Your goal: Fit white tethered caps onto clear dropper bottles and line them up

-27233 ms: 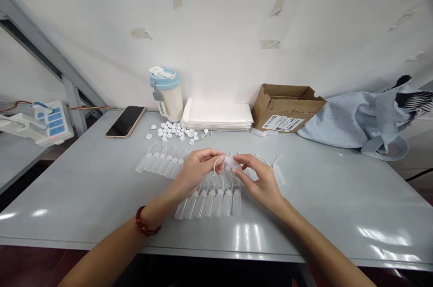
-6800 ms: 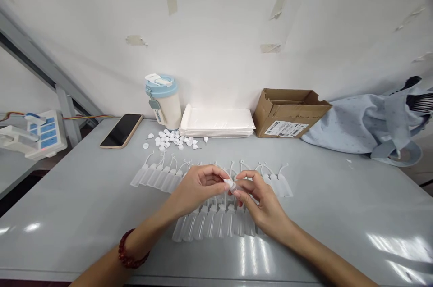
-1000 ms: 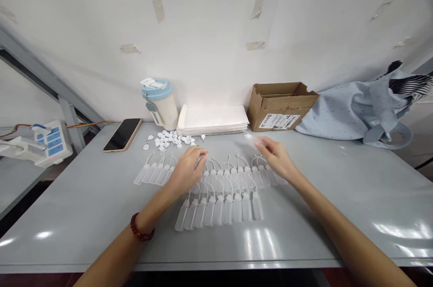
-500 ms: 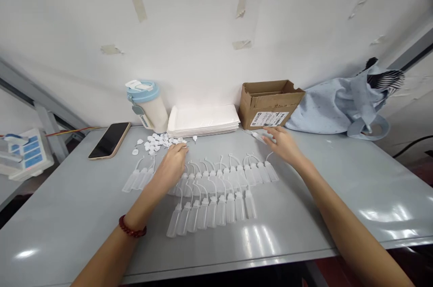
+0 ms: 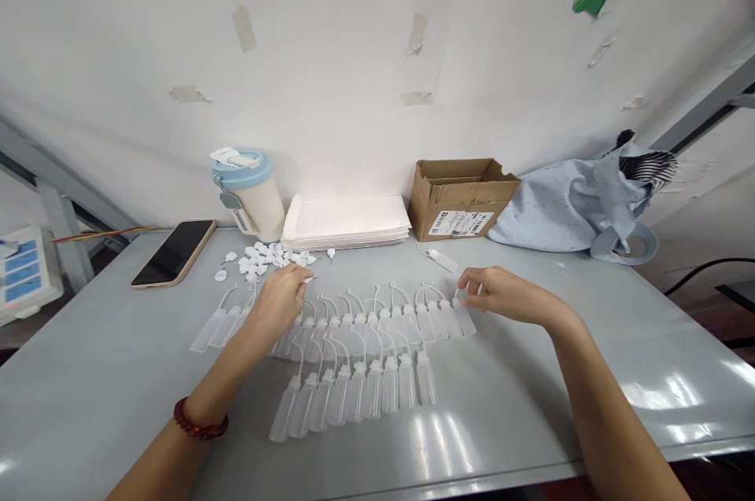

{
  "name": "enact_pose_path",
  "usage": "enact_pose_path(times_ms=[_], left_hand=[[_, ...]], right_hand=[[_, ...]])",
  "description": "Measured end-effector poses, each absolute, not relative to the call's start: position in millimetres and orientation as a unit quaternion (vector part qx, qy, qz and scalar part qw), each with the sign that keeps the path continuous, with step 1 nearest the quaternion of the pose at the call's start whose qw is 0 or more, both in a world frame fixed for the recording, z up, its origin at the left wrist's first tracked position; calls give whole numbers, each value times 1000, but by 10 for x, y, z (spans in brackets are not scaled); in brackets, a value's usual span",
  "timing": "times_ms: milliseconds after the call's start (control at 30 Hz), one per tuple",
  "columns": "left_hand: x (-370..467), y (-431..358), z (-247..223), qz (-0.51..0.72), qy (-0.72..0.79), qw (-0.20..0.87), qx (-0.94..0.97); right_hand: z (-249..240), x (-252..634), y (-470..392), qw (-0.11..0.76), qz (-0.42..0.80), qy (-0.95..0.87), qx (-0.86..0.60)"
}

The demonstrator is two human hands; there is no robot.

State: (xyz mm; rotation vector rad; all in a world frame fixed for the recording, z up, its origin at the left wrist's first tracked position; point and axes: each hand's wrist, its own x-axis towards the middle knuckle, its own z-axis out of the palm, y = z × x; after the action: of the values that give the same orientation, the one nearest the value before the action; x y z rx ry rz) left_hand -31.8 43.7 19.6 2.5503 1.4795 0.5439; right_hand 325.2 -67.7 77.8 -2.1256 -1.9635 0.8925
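My left hand (image 5: pixel 283 295) is closed in a pinch on a small white cap (image 5: pixel 307 279), just right of a pile of white caps (image 5: pixel 259 257). Two rows of clear bottles with thin curved tubes lie on the grey table. My right hand (image 5: pixel 487 292) has its fingertips at the rightmost bottle (image 5: pixel 464 318) of the back row; whether they grip it is too small to tell. The front row (image 5: pixel 357 392) lies nearer to me. One separate bottle (image 5: pixel 442 259) rests before the cardboard box.
Behind the bottles stand a cup (image 5: pixel 251 194), a stack of white envelopes (image 5: pixel 348 222) and a cardboard box (image 5: pixel 460 198). A phone (image 5: pixel 174 253) lies at the left, a blue cloth bag (image 5: pixel 566 202) at the right.
My right hand has left the separate bottle by the box and come nearer, to the back row's right end. My left hand has drawn back slightly from the caps. The view has shifted.
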Motion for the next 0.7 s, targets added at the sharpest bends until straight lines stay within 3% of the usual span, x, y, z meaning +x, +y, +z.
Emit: enact_pose_path(times_ms=[400, 700], left_hand=[[-309, 422, 273, 189, 536, 112, 815], [-237, 399, 370, 255, 558, 182, 768]], right_hand=[[676, 3180, -648, 51, 325, -636, -698], [738, 3184, -603, 115, 284, -659, -687]])
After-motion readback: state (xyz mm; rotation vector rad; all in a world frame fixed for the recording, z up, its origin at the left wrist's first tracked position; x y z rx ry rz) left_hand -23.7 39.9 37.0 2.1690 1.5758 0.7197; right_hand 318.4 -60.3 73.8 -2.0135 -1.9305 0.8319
